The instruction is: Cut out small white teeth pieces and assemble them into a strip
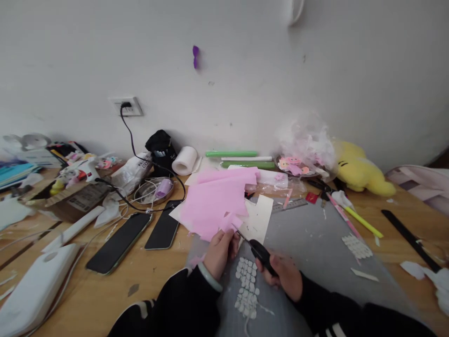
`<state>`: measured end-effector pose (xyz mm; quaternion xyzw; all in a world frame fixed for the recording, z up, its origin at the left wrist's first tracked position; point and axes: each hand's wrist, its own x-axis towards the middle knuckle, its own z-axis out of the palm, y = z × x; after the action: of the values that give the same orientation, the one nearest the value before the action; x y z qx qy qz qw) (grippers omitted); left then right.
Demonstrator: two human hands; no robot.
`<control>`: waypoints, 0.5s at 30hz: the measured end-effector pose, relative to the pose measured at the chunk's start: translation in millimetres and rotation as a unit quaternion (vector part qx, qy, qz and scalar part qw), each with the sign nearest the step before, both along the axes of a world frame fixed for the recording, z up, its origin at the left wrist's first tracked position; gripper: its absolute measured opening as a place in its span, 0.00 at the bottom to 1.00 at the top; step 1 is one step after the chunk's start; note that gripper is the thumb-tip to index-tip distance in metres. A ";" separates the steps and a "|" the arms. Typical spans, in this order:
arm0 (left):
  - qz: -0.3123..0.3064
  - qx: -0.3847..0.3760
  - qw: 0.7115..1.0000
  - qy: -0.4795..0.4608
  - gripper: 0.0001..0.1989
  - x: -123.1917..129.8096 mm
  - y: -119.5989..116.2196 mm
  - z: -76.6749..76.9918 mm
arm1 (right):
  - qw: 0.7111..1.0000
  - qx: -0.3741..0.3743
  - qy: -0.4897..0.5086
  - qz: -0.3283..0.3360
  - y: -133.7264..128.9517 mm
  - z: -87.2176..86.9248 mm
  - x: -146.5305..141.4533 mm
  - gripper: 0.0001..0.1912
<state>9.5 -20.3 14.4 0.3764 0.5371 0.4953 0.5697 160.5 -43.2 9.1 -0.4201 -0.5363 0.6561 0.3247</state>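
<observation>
My left hand (pixel 219 252) is closed on a small pink paper piece (pixel 229 222), fingers pinched at its lower edge. In my right hand (pixel 286 274) are black-handled scissors (pixel 262 256), their blades pointing up and left to the edge of that piece. Whether the blades are parted is too small to tell. Just beyond lie larger pink sheets (pixel 215 199) over white card (pixel 261 215). Between my forearms, rows of small white round pieces (pixel 246 285) lie on the grey mat (pixel 298 234).
Two phones (pixel 119 243) (pixel 163 229) and a white power bank (pixel 37 285) lie to the left, with cables around them. A cardboard box (pixel 73 201) and paper roll (pixel 184 160) stand behind. A yellow plush toy (pixel 361 168) and a yellow stick (pixel 365 222) are at the right.
</observation>
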 end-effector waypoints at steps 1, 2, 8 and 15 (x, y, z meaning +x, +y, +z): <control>-0.003 0.002 1.000 0.002 0.15 -0.3 0.0 -0.4 | 1.000 -0.002 0.003 0.001 0.4 -0.1 0.8 0.35; -0.006 0.004 1.000 0.004 0.14 -0.5 -0.1 -0.7 | 1.000 -0.002 0.006 -0.003 0.8 -0.2 1.5 0.35; -0.028 0.027 0.999 0.017 0.14 -1.8 1.5 -1.7 | 0.999 0.017 0.027 -0.019 2.2 -2.9 3.7 0.34; -0.033 0.053 0.998 0.017 0.13 -1.8 4.3 -1.3 | 0.998 0.040 0.036 -0.017 8.0 -4.1 4.7 0.33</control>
<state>7.7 -16.0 13.1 0.4316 0.5071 0.4975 0.5559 165.1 -35.2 5.0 -0.3917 -0.5427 0.6432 0.3719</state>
